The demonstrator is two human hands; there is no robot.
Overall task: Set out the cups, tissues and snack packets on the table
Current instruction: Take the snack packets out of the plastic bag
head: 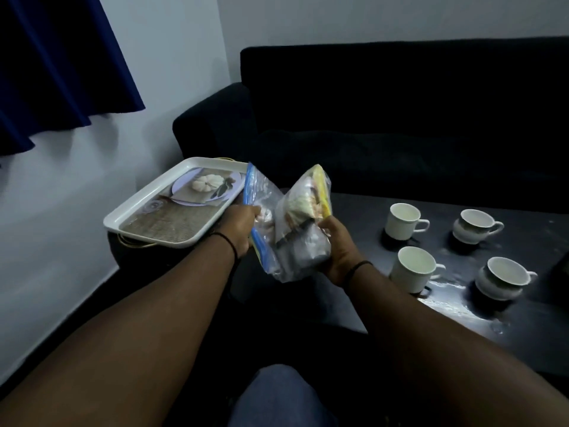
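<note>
Item 1: clear zip bag [268, 195], blue seal strip, held up in front of person, above gap btwn tray and table. Contents blurred; pale lumps near grip, can't ID.
Item 2: second clear zip bag [303, 229], yellow seal strip, touching item 1 on its right. Holds pale/beige pieces plus dark packet low down; detail unclear.
Left hand [238, 224]: fingers clenched on blue-strip bag edge. Right hand [335, 245]: fingers gripping yellow-strip bag from right side. Black band on each wrist.
Item 3: white tray [147, 204] w/ printed pumpkin picture, nothing on it, resting on dark stand left of table.
Items 4–7: four white cups [403, 220], upright, nothing visible inside, set 2x2 on dark glossy table [492, 318], handles to right.
Room: black sofa [400, 118] behind table, blue curtain [61, 63] upper left, pale wall.
</note>
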